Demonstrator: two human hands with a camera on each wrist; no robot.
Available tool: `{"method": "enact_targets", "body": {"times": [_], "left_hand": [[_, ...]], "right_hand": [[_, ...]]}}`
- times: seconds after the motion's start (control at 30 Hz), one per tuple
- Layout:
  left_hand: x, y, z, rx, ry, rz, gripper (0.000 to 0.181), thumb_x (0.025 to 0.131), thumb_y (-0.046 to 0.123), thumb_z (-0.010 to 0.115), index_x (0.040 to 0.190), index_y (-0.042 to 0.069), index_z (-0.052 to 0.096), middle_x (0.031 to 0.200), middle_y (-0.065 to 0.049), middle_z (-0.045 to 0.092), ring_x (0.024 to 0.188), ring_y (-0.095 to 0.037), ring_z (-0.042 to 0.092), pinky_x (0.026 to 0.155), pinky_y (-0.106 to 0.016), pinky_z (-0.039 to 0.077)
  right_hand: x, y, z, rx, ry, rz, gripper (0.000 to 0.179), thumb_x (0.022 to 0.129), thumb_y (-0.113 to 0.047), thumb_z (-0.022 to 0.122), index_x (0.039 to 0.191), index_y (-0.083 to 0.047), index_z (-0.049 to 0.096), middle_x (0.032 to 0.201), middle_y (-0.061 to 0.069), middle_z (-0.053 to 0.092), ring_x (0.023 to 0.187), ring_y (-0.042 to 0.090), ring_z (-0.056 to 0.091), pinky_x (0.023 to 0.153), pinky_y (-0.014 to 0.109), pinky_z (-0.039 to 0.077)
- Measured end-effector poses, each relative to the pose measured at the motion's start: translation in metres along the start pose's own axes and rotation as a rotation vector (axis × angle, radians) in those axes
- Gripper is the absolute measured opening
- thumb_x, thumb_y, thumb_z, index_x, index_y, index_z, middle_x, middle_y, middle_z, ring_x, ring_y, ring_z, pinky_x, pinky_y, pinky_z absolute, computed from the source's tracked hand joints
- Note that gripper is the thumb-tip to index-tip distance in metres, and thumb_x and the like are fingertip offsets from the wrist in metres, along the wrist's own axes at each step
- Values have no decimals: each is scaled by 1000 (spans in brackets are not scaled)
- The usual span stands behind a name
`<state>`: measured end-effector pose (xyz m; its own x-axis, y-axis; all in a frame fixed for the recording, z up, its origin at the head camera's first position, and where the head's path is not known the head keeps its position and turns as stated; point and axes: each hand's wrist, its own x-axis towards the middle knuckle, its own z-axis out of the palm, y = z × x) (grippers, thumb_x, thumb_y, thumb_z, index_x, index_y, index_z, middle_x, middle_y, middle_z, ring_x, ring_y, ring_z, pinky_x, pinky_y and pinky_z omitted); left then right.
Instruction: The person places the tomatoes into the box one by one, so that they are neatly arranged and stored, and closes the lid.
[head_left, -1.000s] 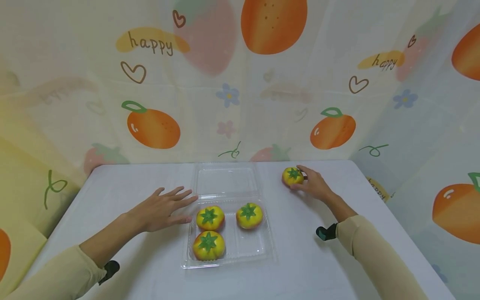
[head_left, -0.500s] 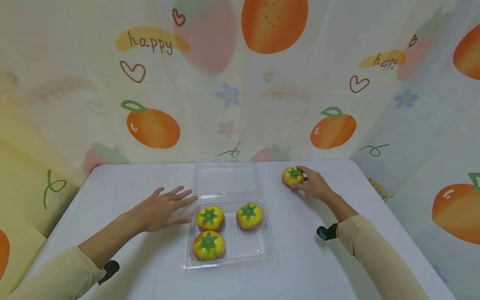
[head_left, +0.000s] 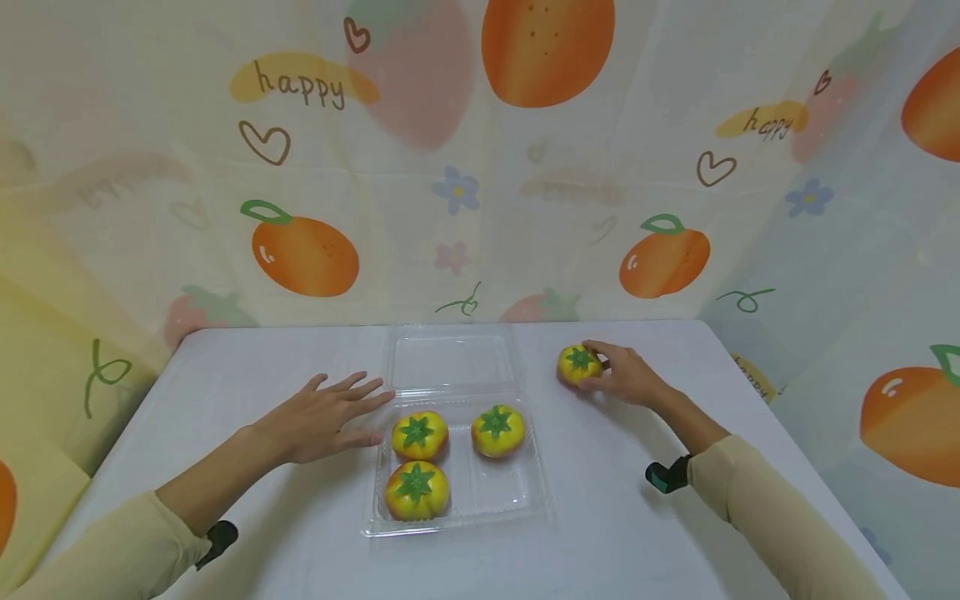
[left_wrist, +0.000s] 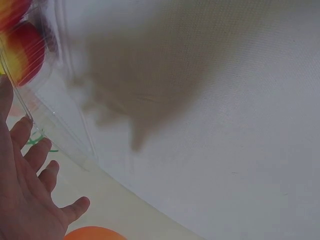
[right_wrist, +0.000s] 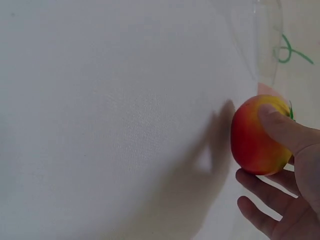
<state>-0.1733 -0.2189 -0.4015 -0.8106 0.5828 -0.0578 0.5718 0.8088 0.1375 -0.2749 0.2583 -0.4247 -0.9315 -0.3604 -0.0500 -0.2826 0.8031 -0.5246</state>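
Note:
My right hand (head_left: 630,371) pinches a round yellow-and-red tomato-like fruit (head_left: 580,364) with a green star-shaped cap, at the back right of the table. In the right wrist view the thumb (right_wrist: 280,125) lies across that fruit (right_wrist: 250,137), and two lower fingers are spread away from it. A clear plastic clamshell box (head_left: 491,500) lies with its lid (head_left: 453,362) folded back. Two similar fruits, one nearer (head_left: 417,492) and one farther (head_left: 420,435), sit in its left half; another (head_left: 498,432) is at back right. My left hand (head_left: 322,421) spreads its fingers by the box's left edge; contact is unclear.
A white cloth covers the table (head_left: 480,567). Right behind it hangs a printed curtain (head_left: 525,233) with oranges, hearts and flowers. Dark camera mounts sit at the left wrist (head_left: 217,543) and the right wrist (head_left: 667,475).
My right hand and the fruit in it have shifted slightly left and toward me in the last half second. My left hand and the box have stayed put.

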Motion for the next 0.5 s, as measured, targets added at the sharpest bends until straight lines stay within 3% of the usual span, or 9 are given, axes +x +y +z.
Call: {"method": "enact_targets", "body": {"times": [0.17, 0.5], "left_hand": [[0, -1, 0, 1, 0, -2, 69, 96, 64, 47, 150, 21, 46, 154, -11, 43, 144, -40, 33, 106, -74, 25], [-1, 0, 0, 8, 6, 0, 69, 96, 64, 46, 150, 22, 47, 154, -10, 44, 144, -40, 33, 106, -74, 26]], "right_hand": [[-8, -8, -3, -7, 3, -66, 71, 85, -18, 80, 144, 3, 47, 137, 22, 56, 108, 35, 63, 91, 49, 55], [-21, -40, -12, 81, 21, -212, 70, 84, -20, 81, 143, 1, 49, 138, 21, 57, 103, 33, 67, 89, 51, 56]]}}
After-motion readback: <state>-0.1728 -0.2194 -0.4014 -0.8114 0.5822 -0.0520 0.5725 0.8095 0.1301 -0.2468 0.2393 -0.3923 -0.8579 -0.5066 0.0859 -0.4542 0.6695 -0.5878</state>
